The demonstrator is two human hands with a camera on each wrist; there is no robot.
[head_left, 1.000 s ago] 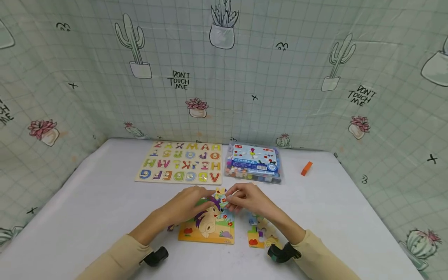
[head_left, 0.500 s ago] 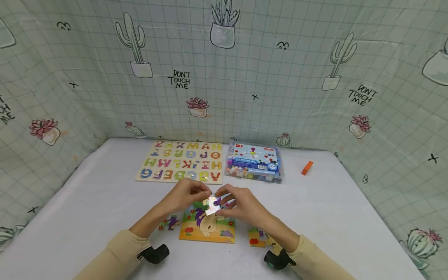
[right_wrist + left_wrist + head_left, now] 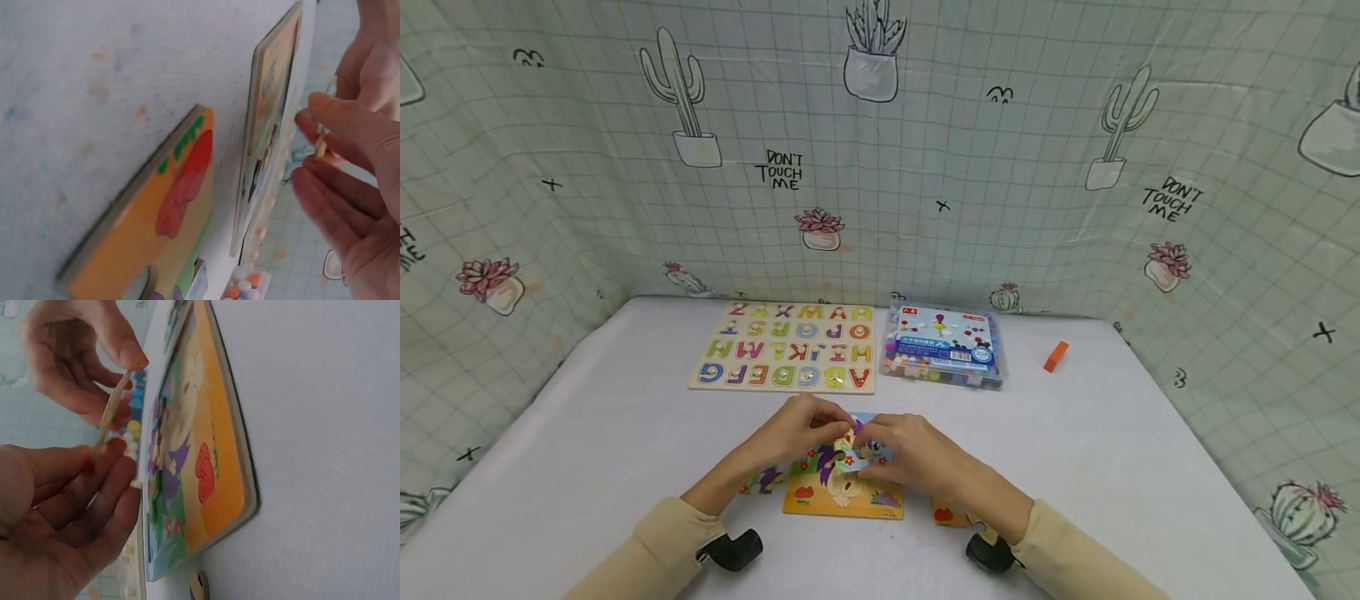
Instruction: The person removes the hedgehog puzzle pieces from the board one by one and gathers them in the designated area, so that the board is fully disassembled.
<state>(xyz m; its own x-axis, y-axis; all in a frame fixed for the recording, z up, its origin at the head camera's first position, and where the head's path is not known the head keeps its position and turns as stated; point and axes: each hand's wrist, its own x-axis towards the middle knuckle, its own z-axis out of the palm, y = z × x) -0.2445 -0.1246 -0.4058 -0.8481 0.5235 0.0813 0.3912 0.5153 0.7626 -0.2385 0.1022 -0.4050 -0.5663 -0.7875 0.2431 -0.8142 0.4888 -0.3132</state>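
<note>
Above the picture puzzle board (image 3: 812, 502), a puzzle piece (image 3: 847, 461) with light blue and a red flower is pinched between both hands. My left hand (image 3: 797, 427) grips its left side with thumb and fingertips. From the right, my right hand (image 3: 913, 450) holds the other side and hides part of it. In the left wrist view the piece (image 3: 112, 409) shows edge-on, apart from the board. The board bears a cream animal with purple hair; its upper part is largely covered by the hands.
Loose puzzle pieces (image 3: 769, 479) lie left of the board. More pieces (image 3: 949, 512), one with a red shape, lie right of it, partly under the right forearm. Behind stand an alphabet board (image 3: 782, 388) and a clear box of beads (image 3: 942, 346). An orange block (image 3: 1056, 357) lies back right.
The held piece has been turned about between the hands and brought slightly left and down. The right hand has moved left over the board, and the loose pieces at left have come into view.
</note>
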